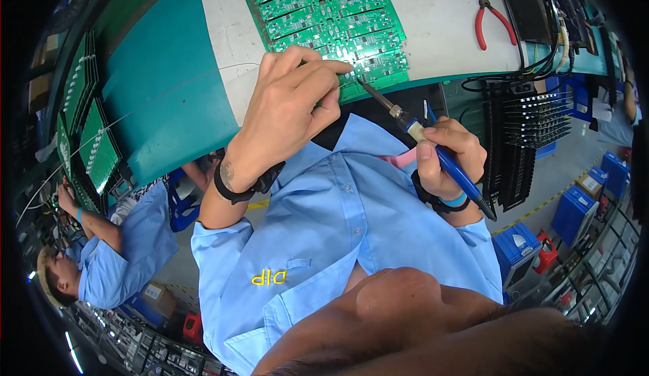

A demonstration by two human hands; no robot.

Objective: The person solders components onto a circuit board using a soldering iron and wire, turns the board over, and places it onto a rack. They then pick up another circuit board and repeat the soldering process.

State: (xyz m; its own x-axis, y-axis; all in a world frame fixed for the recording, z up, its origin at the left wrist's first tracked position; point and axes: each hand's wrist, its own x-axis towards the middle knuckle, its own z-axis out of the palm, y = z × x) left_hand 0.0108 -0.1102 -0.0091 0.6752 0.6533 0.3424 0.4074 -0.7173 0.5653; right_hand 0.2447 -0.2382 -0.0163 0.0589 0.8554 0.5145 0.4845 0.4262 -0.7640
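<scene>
A green circuit board panel [331, 21], crowded with small parts, lies flat on the white work surface before me. Over its near edge my left hand [291, 102] is closed, pinching a thin solder wire [240, 65] that trails away to the left; its short end shows just past my fingers. My right hand [449, 156] grips a soldering iron [454, 171] with a blue handle, its metal tip pointing at the panel's near edge beside the wire's end. Whether the tip touches the board, I cannot tell.
Red-handled pliers [492, 14] lie right of the panel, near black cables [503, 72] at the table's edge. A teal mat [159, 85] covers the left. Upright green boards [101, 146] stand there, beside a co-worker [125, 247]. A black rack [507, 149] stands at right.
</scene>
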